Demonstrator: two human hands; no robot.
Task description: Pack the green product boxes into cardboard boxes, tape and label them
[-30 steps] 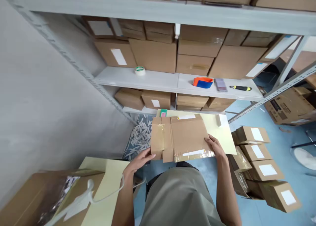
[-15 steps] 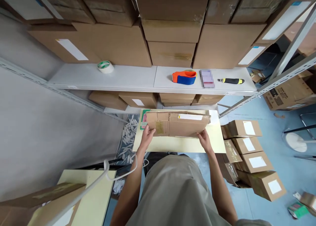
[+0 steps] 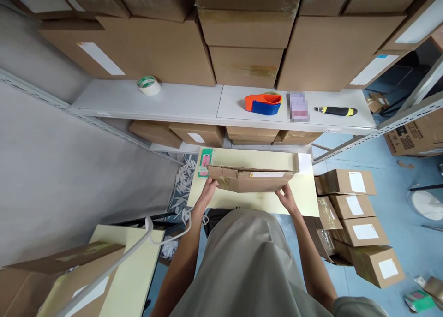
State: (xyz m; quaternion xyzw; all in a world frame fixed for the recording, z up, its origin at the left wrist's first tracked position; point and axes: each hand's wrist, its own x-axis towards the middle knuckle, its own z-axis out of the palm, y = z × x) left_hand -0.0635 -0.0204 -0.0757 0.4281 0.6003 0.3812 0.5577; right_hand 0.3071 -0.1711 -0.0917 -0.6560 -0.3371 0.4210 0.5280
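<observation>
A flattened cardboard box (image 3: 256, 183) with a white label and a strip of tape is held up over the pale yellow table (image 3: 238, 204). At its left end my left hand (image 3: 207, 191) is closed on the lower corner, thumb on the near face. My right hand (image 3: 286, 198) grips the lower right corner, with some fingers hidden behind the cardboard. The box's top edge faces me, tilted. Just beyond my left hand lies a green and pink packet (image 3: 205, 162) on the table. White paper (image 3: 305, 164) rests at the table's far right corner.
Ahead, a grey shelf (image 3: 187, 102) carries a tape roll (image 3: 149, 85), an orange and blue tape dispenser (image 3: 263, 104), a blurred purple item (image 3: 298, 107) and a utility knife (image 3: 335, 110). Labelled cartons (image 3: 360, 231) are stacked at right. A side table (image 3: 129, 261) stands left.
The flattened box has tipped and come nearer to me, uncovering the table behind it and more of the green and pink packet. Both hands keep their hold. The view has shifted slightly.
</observation>
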